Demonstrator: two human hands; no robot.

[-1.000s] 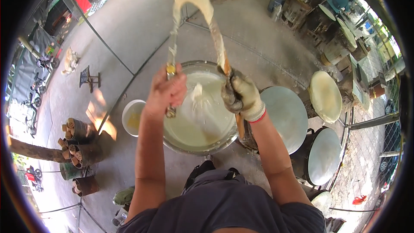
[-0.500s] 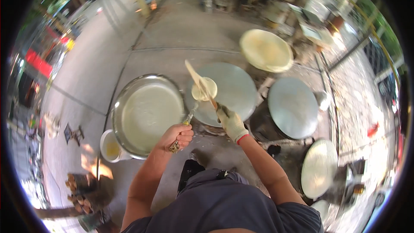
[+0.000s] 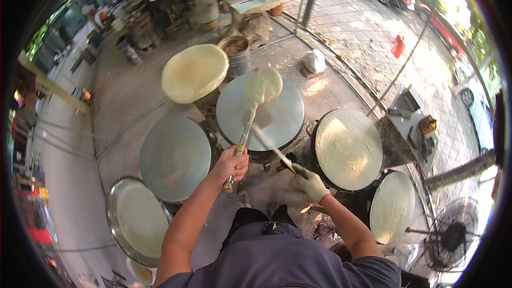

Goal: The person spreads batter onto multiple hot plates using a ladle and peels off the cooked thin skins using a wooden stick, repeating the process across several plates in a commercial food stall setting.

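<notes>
- My left hand (image 3: pixel 230 164) is closed round a long stick (image 3: pixel 246 128); my gloved right hand (image 3: pixel 311 182) grips a second stick (image 3: pixel 272 148).
- The batter sheet (image 3: pixel 262 86), half a second ago just clear of the basin (image 3: pixel 136 220), now hangs over the far edge of the middle griddle (image 3: pixel 277 117).
- I judge it ready to lay down.

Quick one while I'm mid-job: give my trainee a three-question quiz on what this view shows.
1. True or false: the left hand grips a stick that carries a lump of dough.
2. Which hand wears a glove? A) left B) right
3. Fill in: the dough hangs above the bare round ____.

Key: 1 true; 2 B; 3 griddle.
</notes>
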